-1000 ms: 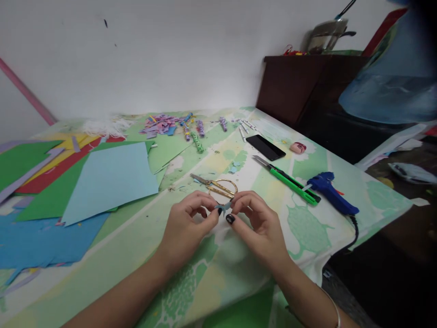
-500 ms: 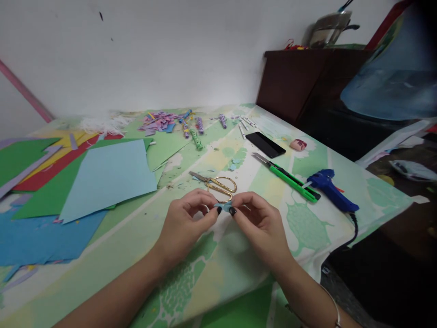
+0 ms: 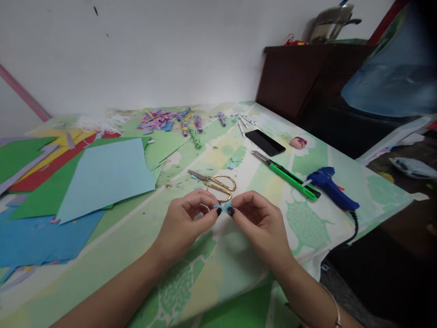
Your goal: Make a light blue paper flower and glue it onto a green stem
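Observation:
Between my two hands is a small light-blue piece of paper (image 3: 224,207), its exact shape too small to make out. My left hand (image 3: 191,216) pinches its left end between thumb and fingertips. The right end is pinched by my right hand (image 3: 258,218) in the same way. Just beyond the fingertips, gold-handled scissors (image 3: 220,184) lie on the tablecloth, blades pointing away to the left. To the right of them rest a green utility knife (image 3: 290,177) with its blade out and a blue glue gun (image 3: 332,189).
Sheets of coloured paper (image 3: 105,177) are stacked at the left. Farther back lie a heap of paper scraps (image 3: 157,120), several patterned paper rolls (image 3: 195,138), white sticks (image 3: 242,129), a black phone (image 3: 265,142) and a small pink-and-red object (image 3: 298,142). The glue gun's cord (image 3: 353,232) drops over the right edge.
The blue paper piece has shifted slightly between my fingertips, and its ends now look more raised. Both hands keep their pinch; the view has tilted a little.

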### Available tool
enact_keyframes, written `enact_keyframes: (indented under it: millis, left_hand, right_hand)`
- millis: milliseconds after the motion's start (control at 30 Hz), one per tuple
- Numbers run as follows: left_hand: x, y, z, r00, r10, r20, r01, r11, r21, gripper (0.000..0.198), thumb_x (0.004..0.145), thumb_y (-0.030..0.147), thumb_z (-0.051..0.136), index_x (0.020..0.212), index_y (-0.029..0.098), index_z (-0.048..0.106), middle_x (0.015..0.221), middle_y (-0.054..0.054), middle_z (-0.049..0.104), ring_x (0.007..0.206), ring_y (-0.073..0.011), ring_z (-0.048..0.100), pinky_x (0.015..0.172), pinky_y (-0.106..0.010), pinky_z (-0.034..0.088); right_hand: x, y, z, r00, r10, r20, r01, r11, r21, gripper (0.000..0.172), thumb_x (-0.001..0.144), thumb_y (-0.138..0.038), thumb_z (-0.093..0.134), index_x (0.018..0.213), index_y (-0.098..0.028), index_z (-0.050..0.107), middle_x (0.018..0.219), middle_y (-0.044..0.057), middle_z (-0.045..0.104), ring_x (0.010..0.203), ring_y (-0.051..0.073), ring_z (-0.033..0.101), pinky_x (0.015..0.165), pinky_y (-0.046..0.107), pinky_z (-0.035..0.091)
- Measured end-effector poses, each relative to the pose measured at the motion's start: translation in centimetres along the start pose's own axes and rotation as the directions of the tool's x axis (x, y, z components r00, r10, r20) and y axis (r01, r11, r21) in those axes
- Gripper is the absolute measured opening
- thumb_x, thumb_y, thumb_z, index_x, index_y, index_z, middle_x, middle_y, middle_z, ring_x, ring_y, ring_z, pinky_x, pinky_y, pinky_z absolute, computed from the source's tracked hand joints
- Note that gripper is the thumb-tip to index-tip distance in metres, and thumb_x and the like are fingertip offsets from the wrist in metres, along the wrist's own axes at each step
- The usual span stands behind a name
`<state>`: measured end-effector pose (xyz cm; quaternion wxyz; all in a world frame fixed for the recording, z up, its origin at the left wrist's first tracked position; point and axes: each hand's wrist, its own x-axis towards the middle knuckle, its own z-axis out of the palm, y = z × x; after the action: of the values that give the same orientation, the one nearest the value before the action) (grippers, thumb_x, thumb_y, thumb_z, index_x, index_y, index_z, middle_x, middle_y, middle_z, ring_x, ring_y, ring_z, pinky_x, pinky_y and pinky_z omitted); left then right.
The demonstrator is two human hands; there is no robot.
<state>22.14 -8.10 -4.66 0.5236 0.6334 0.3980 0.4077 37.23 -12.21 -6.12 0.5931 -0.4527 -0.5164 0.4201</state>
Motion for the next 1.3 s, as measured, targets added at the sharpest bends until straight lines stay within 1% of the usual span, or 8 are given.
enact_keyframes:
  millis: [167,267,333,400,533,633,767,1300]
  left_hand:
    - [-0.11,-0.34,-0.03,0.999,-0.016,0.033,0.018,0.998,-0.063,0.002,0.071,0.015,0.063,0.071,0.017,0.063,0.081,-0.004,0.059,0.077,-0.0162,0.057,0.066,-0.025,0.044]
    - [-0.20,-0.33,0.00,0.999,-0.031,0.025,0.034,0.992,-0.124,0.008,0.072,0.015,0.064,0.078,0.018,0.060,0.082,-0.003,0.061,0.077,-0.0158,0.058,0.068,-0.026,0.046]
    - [-0.23,-0.22,0.01,1.000,-0.010,0.019,0.013,0.985,-0.175,0.013,0.072,0.015,0.064,0.081,0.019,0.056,0.084,-0.003,0.062,0.078,-0.0156,0.059,0.069,-0.027,0.046]
    - [-0.24,-0.09,0.01,1.000,0.022,0.015,-0.019,0.979,-0.205,0.013,0.073,0.014,0.064,0.080,0.019,0.054,0.084,-0.002,0.063,0.079,-0.0154,0.059,0.068,-0.026,0.046]
    - [-0.21,0.02,-0.10,0.998,0.061,0.012,-0.059,0.987,-0.146,0.008,0.072,0.012,0.064,0.073,0.017,0.058,0.084,-0.003,0.063,0.083,-0.0160,0.059,0.071,-0.026,0.046]
    - [-0.21,-0.08,-0.23,0.999,0.044,0.020,-0.041,0.992,-0.116,0.004,0.072,0.013,0.064,0.073,0.017,0.062,0.083,-0.003,0.063,0.083,-0.0161,0.059,0.071,-0.026,0.046]
    - [-0.22,-0.25,-0.34,1.000,0.010,0.019,-0.007,0.991,-0.135,0.004,0.072,0.016,0.066,0.076,0.018,0.065,0.084,-0.003,0.064,0.079,-0.0152,0.060,0.070,-0.025,0.048]
    - [-0.28,-0.34,-0.32,1.000,-0.022,0.017,0.025,0.985,-0.171,0.007,0.070,0.018,0.069,0.076,0.017,0.065,0.082,-0.002,0.065,0.076,-0.0137,0.061,0.068,-0.023,0.049]
  right_hand:
    - [-0.09,-0.13,0.06,1.000,0.009,-0.018,-0.009,1.000,0.005,0.005,0.074,-0.015,0.060,0.076,-0.018,0.056,0.073,-0.001,0.057,0.069,0.011,0.054,0.067,0.023,0.047]
    - [-0.02,-0.16,0.00,0.999,0.022,-0.044,-0.022,1.000,0.008,0.005,0.073,-0.015,0.061,0.074,-0.018,0.056,0.072,-0.001,0.057,0.068,0.011,0.054,0.065,0.023,0.046]
    - [0.07,-0.10,-0.08,0.997,0.029,-0.068,-0.028,1.000,0.012,0.005,0.073,-0.016,0.061,0.074,-0.018,0.056,0.072,-0.001,0.058,0.068,0.011,0.054,0.064,0.022,0.046]
    - [0.14,-0.02,-0.17,0.996,0.039,-0.083,-0.038,0.999,0.017,0.005,0.074,-0.017,0.062,0.075,-0.018,0.057,0.073,0.000,0.059,0.068,0.011,0.054,0.063,0.022,0.045]
    - [0.11,-0.01,-0.23,0.995,0.052,-0.087,-0.050,0.998,0.029,0.005,0.075,-0.019,0.061,0.074,-0.018,0.057,0.073,0.000,0.060,0.068,0.011,0.055,0.061,0.021,0.044]
    - [0.11,-0.12,-0.20,0.995,0.055,-0.088,-0.052,0.998,0.038,0.005,0.075,-0.019,0.062,0.074,-0.018,0.056,0.073,0.000,0.060,0.067,0.011,0.055,0.061,0.021,0.044]
    - [0.16,-0.21,-0.16,0.995,0.051,-0.085,-0.047,0.998,0.040,0.006,0.074,-0.018,0.062,0.073,-0.017,0.057,0.071,0.000,0.060,0.066,0.011,0.055,0.060,0.021,0.044]
    - [0.05,-0.02,-0.24,0.997,0.034,-0.065,-0.032,0.999,0.033,0.004,0.076,-0.017,0.061,0.076,-0.017,0.057,0.072,0.000,0.059,0.067,0.010,0.055,0.060,0.021,0.044]
